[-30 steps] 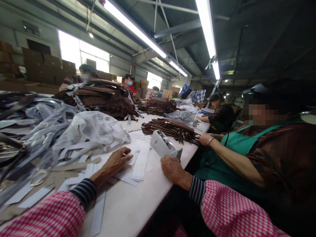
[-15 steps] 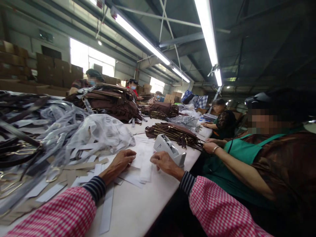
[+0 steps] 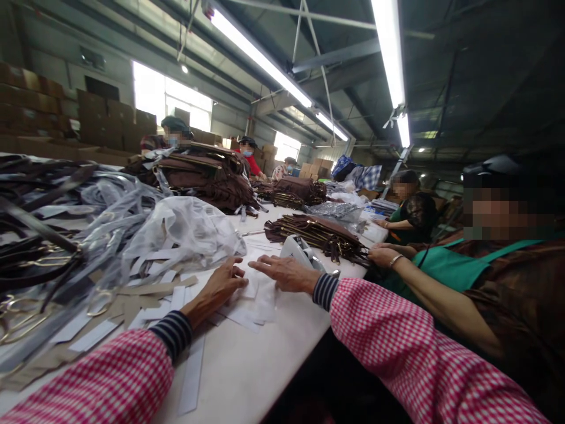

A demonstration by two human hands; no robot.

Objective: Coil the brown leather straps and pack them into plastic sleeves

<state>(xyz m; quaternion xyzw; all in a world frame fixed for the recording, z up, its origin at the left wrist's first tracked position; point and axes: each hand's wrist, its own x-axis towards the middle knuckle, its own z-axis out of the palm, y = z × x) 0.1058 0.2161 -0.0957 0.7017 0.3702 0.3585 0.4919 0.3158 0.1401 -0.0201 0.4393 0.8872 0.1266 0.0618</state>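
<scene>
My left hand (image 3: 220, 286) rests over thin white sheets (image 3: 260, 306) on the table, its bent fingers apart and its fingertips at the edge of a small white piece (image 3: 251, 288). Facing it, my right hand (image 3: 286, 273) lies palm down with fingers stretched out over the sheets. The index finger points toward my left hand, and nothing shows in its grip. What lies under both palms is hidden. Just behind my right hand stands a grey tape dispenser (image 3: 300, 250), partly covered by it.
Crumpled clear plastic (image 3: 180, 229), card strips (image 3: 92, 335) and dark straps with gold rings (image 3: 39, 247) crowd the left. Stacked brown zippered bags (image 3: 315, 231) lie beyond the dispenser. A co-worker in a green apron (image 3: 459, 268) sits at the right, hands near those bags. More people sit farther back.
My right hand has moved left and forward from beside the dispenser, its fingers straightening over the sheets. My left hand's fingers have spread a little. The view has shifted slightly.
</scene>
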